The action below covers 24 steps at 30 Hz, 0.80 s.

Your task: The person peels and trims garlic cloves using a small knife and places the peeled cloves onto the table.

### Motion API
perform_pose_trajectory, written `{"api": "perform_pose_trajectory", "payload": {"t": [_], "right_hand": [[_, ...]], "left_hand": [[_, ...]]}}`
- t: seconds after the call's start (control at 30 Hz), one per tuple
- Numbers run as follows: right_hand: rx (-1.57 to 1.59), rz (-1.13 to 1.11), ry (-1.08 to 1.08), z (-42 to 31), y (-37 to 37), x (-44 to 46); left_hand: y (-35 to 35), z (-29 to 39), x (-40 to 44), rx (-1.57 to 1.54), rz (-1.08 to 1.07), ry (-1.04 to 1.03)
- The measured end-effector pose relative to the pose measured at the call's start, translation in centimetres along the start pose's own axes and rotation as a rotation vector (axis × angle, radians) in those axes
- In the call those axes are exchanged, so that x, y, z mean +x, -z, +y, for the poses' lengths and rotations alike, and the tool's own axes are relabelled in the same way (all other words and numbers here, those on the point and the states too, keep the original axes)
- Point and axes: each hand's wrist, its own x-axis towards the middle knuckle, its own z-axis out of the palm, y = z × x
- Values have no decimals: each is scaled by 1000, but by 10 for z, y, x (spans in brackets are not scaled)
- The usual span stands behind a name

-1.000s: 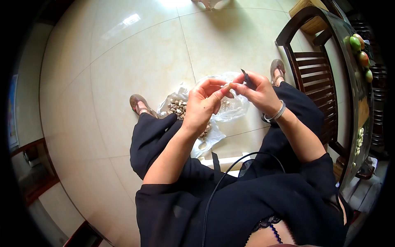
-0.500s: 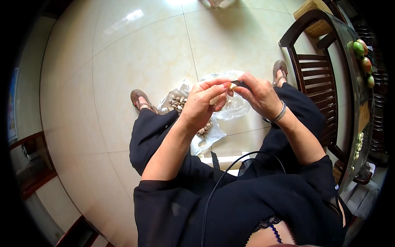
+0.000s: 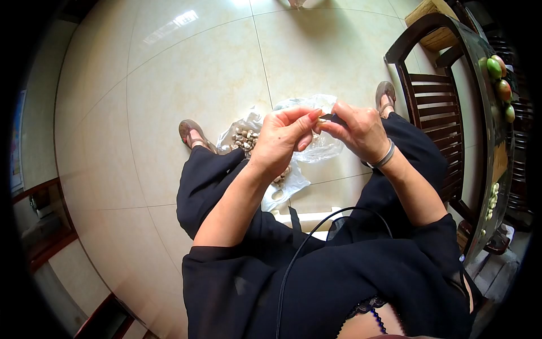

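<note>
Above the plastic bags, my left hand [image 3: 284,137] is closed in a pinch on a small pale piece [image 3: 320,120], which looks like a mushroom and is mostly covered by fingers. Facing it, my right hand [image 3: 359,131] grips a small dark-bladed knife [image 3: 335,118]. Its blade lies against the pale piece, and the right thumb is close to it. Below my left hand, small brown and whitish mushrooms [image 3: 244,138] lie in a pile on a white plastic bag [image 3: 227,139]. More of them [image 3: 282,177] show under the left wrist.
A clear plastic bag [image 3: 324,151] spreads on the tiled floor [image 3: 192,85] between my feet. To the right stand a dark wooden chair [image 3: 433,104] and a table with mangoes [image 3: 503,89] and small pale green pieces [image 3: 493,198]. A white box edge [image 3: 310,217] shows near my lap.
My left fingers have closed in and turned slightly over the pale piece, which shows less now. The knife and right hand have shifted a little. The pile looks unchanged.
</note>
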Motion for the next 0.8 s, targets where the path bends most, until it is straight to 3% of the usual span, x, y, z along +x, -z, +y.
{"api": "perform_pose_trajectory", "payload": {"t": [0.53, 0.8], "right_hand": [[-91, 8, 27, -4, 1, 1], [-214, 63, 57, -11, 0, 5]], "left_hand": [[-3, -1, -3, 32, 45, -30], [-12, -1, -5, 46, 175, -107]]}}
